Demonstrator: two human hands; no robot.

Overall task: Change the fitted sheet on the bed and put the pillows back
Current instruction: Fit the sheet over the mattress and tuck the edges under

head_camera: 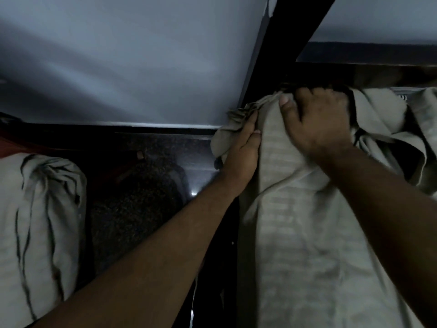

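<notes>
Sheet (295,221) covers the right side of my view, a pale beige fitted sheet with faint woven stripes, draped down the bed's corner and bunched into folds at the top. My left hand (241,147) pinches a crumpled wad of its edge between thumb and fingers, just beside the corner. My right hand (316,121) curls over the top of the same corner, thumb pressed flat on the cloth, fingers tucked out of sight behind the fold, so I cannot tell how far they reach. The fabric looks soft and thin, creasing in long loose ridges to the right of my right hand.

Behind the corner runs a dark headboard frame (288,39), hard and straight-edged, against a smooth grey wall (118,55). Down on the left lies a pillow (40,221) in a wrinkled pale case, well apart from the sheet. Between them is dark speckled floor (132,209), polished, with a small glint of light.
</notes>
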